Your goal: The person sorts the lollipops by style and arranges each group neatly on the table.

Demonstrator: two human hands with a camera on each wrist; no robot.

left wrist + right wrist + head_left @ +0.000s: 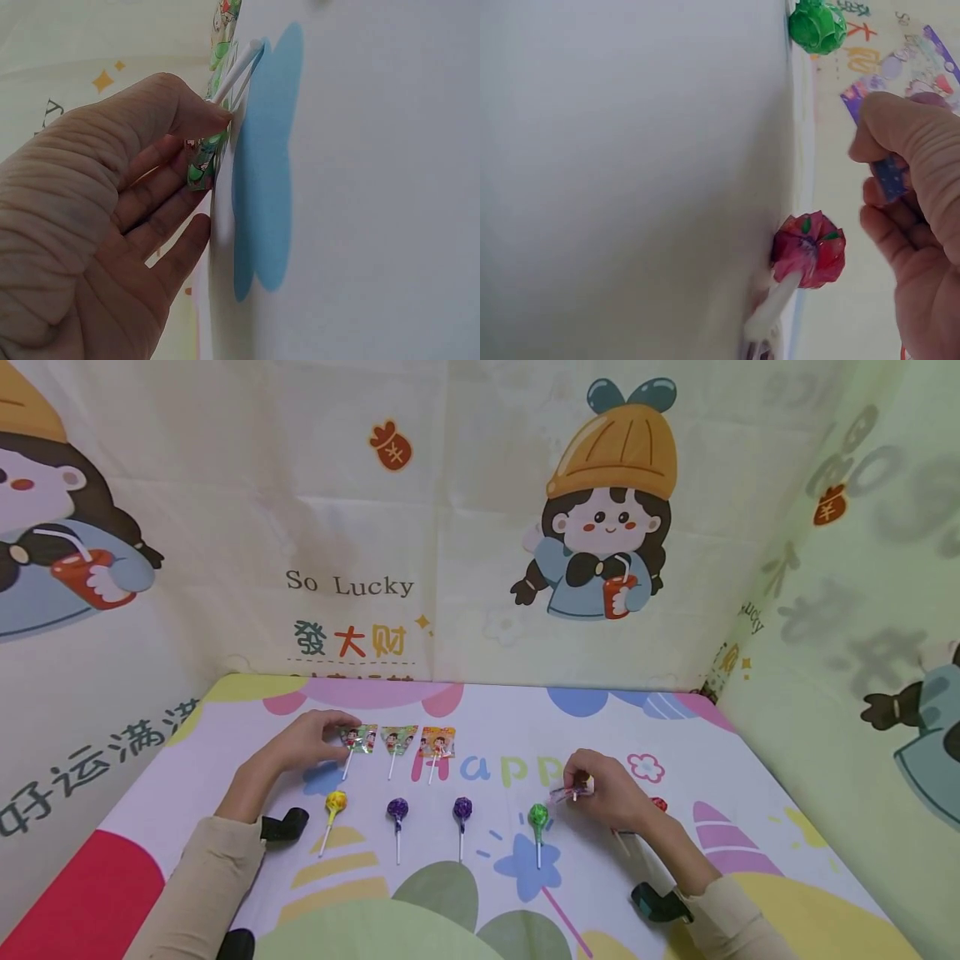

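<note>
My left hand (311, 743) pinches the edge of a green flat-wrapped lollipop (363, 739) at the left end of the back row. The left wrist view shows its green wrapper (201, 165) between thumb and fingers, its white stick lying by the table. My right hand (611, 789) holds a lollipop in a clear and purple flat wrapper (900, 75), raised off the table between curled fingers and thumb. Below that hand lies a red ball lollipop (810, 251), partly hidden by the wrist in the head view. A green ball lollipop (538, 816) lies just left of the right hand.
Beside the left hand's lollipop lie another green-wrapped one (398, 740) and an orange-wrapped one (437, 743). The front row holds a yellow lollipop (337, 802) and two purple ones (397, 810). A printed cloth wall (480, 527) stands behind the patterned table (345, 910).
</note>
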